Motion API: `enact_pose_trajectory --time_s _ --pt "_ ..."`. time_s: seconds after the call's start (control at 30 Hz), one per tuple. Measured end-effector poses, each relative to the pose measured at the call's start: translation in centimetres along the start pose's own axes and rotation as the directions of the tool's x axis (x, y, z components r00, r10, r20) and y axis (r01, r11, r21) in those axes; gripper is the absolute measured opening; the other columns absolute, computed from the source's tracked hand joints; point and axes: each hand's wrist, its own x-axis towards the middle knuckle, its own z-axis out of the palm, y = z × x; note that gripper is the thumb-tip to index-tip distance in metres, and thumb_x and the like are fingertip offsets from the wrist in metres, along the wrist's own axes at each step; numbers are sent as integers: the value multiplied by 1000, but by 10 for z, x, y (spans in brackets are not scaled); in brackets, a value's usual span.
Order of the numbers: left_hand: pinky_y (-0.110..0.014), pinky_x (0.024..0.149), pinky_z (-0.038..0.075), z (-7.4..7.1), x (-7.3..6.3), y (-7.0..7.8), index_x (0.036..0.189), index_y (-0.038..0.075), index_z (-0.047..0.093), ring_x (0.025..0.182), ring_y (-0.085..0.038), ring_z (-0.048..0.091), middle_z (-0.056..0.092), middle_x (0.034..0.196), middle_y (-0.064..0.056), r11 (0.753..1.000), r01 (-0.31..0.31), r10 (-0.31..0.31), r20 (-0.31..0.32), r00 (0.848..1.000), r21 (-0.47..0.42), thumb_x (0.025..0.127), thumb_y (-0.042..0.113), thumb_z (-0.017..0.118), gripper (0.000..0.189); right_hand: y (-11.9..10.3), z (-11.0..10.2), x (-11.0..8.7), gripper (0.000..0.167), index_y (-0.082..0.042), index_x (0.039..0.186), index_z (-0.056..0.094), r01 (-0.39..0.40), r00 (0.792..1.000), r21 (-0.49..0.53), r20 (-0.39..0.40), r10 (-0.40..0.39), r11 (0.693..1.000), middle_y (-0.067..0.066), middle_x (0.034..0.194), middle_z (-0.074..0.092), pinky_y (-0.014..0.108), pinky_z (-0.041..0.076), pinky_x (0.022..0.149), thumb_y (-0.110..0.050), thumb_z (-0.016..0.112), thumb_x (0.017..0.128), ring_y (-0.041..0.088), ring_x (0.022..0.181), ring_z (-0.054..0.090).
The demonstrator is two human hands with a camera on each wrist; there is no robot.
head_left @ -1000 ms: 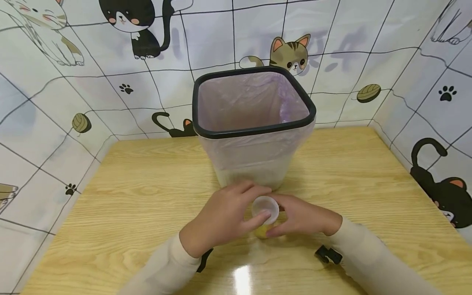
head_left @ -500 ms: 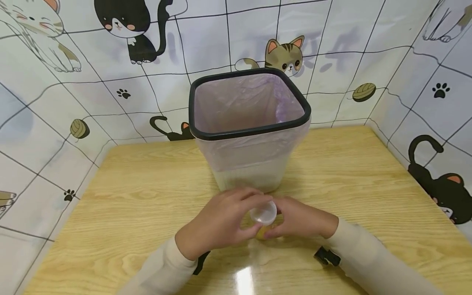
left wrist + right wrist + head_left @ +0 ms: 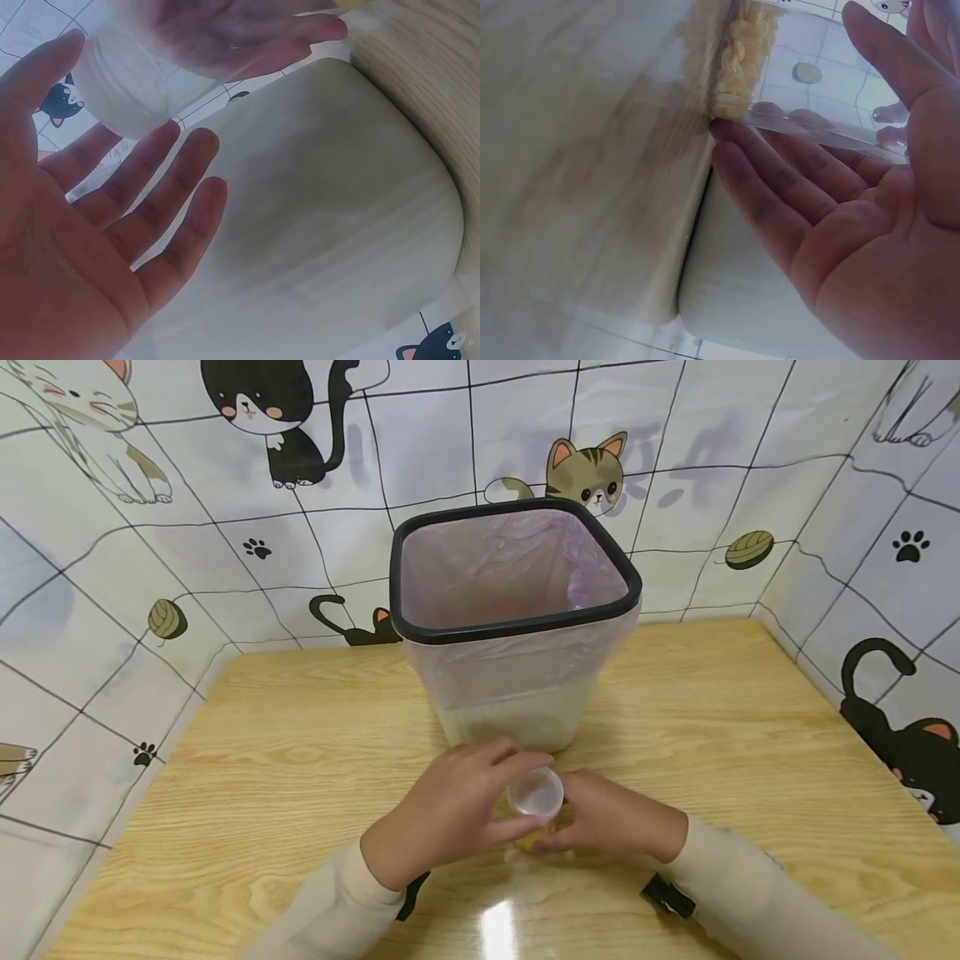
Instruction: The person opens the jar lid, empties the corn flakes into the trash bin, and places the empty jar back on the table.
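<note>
A clear plastic jar stands on the wooden table, small yellow pasta-like pieces filling its bottom. On top sits a translucent white lid. My left hand pinches the lid's rim between thumb and fingertips; in the left wrist view the lid shows between them. Lower down, my right hand holds the jar's body, thumb on the near side and fingers round the far side. In the head view the two hands hide most of the jar.
Just behind the hands stands a tall pale bin with a black rim and a purplish bag lining it. Cat-print sheeting encloses the wooden tabletop at the back and both sides.
My left thumb has shifted from over the lid's top to its near rim. The right hand keeps its hold on the jar, almost in the same place.
</note>
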Motion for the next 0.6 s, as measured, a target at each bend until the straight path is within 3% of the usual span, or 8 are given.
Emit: enact_pose_trajectory --time_s 0.27,0.4,0.6 --pt "-29 73 53 7 -1 6 129 26 64 82 -11 64 62 105 7 999 28 -29 24 999 35 83 55 75 55 -3 3 -2 39 -20 113 64 3 1000 -37 -8 -3 999 -13 105 70 25 53 83 -34 82 82 0 93 62" --pt "-29 68 52 11 -2 6 127 26 65 76 -11 61 60 100 5 998 12 -12 -1 1000 56 86 55 72 51 -4 1 -2 37 -22 111 64 -17 1000 -45 -8 16 999 -14 102 69 24 53 80 -33 83 81 -1 88 61" --pt "-28 61 50 12 -2 5 122 25 64 70 -11 59 59 96 4 997 -1 4 -37 999 72 80 49 74 49 -3 0 -1 47 -15 120 63 12 1000 -74 -19 -13 997 -5 114 72 28 54 88 -30 83 81 6 103 66"
